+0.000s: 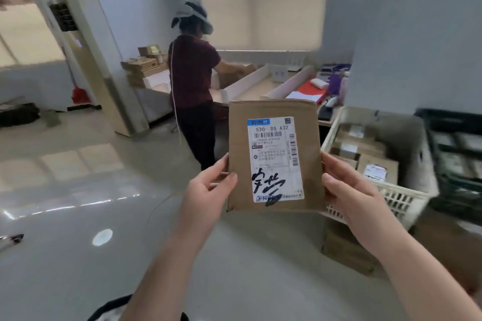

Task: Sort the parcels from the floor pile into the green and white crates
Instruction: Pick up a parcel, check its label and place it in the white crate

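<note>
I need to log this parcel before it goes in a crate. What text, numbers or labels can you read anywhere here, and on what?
"530- D5 A32": printed at the top of the white shipping label on the cardboard parcel, held by the left hand and right hand.
Black handwritten marker characters on the label's lower part: not legible to me.
Barcodes, blue header and small print on the label: too small to read.
Labels on parcels in the white crate: blurred.

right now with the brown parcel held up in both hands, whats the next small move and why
Probably carry the flat brown cardboard parcel right, toward the white plastic crate: both hands hold it, label facing the camera, and that crate is nearest.
</note>
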`<move>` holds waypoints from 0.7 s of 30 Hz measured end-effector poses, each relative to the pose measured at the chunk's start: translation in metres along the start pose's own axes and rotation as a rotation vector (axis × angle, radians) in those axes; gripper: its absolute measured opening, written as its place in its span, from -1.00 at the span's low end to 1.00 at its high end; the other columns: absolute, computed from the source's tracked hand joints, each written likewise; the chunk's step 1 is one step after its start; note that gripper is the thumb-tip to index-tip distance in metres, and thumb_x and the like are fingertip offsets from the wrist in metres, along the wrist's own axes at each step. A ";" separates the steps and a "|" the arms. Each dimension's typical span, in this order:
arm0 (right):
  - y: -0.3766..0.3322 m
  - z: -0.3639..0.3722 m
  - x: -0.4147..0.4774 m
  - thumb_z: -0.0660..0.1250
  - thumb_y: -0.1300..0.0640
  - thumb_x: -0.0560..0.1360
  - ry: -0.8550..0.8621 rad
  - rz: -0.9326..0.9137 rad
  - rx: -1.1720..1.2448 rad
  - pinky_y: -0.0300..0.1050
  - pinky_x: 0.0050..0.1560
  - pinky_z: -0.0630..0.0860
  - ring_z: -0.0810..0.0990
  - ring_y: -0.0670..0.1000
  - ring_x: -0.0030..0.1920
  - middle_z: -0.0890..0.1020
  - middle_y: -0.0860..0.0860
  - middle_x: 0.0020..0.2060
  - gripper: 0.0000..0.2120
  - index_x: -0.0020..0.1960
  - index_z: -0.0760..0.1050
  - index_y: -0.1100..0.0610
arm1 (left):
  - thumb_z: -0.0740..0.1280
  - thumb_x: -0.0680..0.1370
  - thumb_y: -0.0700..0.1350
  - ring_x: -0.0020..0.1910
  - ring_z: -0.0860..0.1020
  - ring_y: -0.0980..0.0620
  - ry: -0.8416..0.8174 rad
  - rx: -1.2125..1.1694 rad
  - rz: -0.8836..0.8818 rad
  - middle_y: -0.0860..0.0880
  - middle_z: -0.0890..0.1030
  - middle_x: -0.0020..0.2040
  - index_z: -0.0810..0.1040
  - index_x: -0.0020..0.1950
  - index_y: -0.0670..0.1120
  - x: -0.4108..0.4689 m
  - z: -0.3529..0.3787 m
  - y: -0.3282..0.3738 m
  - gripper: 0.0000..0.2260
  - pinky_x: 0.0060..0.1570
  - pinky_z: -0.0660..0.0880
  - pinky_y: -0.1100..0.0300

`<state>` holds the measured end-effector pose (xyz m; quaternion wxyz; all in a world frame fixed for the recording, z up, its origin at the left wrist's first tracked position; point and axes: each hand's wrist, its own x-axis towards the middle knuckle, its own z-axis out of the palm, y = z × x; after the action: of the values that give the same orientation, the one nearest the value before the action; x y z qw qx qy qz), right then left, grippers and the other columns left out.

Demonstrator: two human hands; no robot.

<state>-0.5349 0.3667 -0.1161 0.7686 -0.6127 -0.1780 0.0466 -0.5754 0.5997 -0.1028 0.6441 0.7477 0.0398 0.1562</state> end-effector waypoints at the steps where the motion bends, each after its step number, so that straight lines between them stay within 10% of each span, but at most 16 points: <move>1: 0.001 -0.010 -0.002 0.17 0.25 0.57 0.036 0.005 -0.015 -0.15 0.09 0.57 0.60 -0.06 0.16 0.63 -0.12 0.16 -0.63 0.26 0.46 -0.13 | 0.30 0.56 -0.19 -0.13 0.65 0.13 -0.039 -0.011 -0.010 0.13 0.68 -0.14 0.51 0.28 0.14 0.009 0.012 -0.005 -0.66 -0.06 0.57 0.23; 16: 0.011 -0.182 0.051 0.17 0.26 0.59 0.324 0.134 -0.125 -0.04 0.30 0.45 0.51 -0.11 0.27 0.57 -0.20 0.22 -0.60 0.18 0.42 -0.25 | 0.30 0.56 -0.15 -0.14 0.67 0.07 -0.307 -0.113 -0.136 -0.01 0.68 -0.08 0.51 0.29 0.18 0.129 0.208 -0.048 -0.66 -0.30 0.50 0.37; 21: 0.038 -0.218 0.080 0.18 0.28 0.58 0.406 0.222 -0.122 -0.06 0.30 0.45 0.50 -0.13 0.27 0.57 -0.20 0.22 -0.58 0.26 0.41 -0.19 | 0.32 0.55 -0.15 -0.09 0.66 -0.04 -0.339 -0.047 -0.212 -0.09 0.64 -0.02 0.47 0.33 0.16 0.166 0.247 -0.074 -0.62 -0.08 0.56 0.11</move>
<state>-0.3830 0.1971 -0.1755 0.7403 -0.6706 0.0463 -0.0041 -0.3372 0.4202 -0.1745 0.6718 0.7396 0.0054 -0.0396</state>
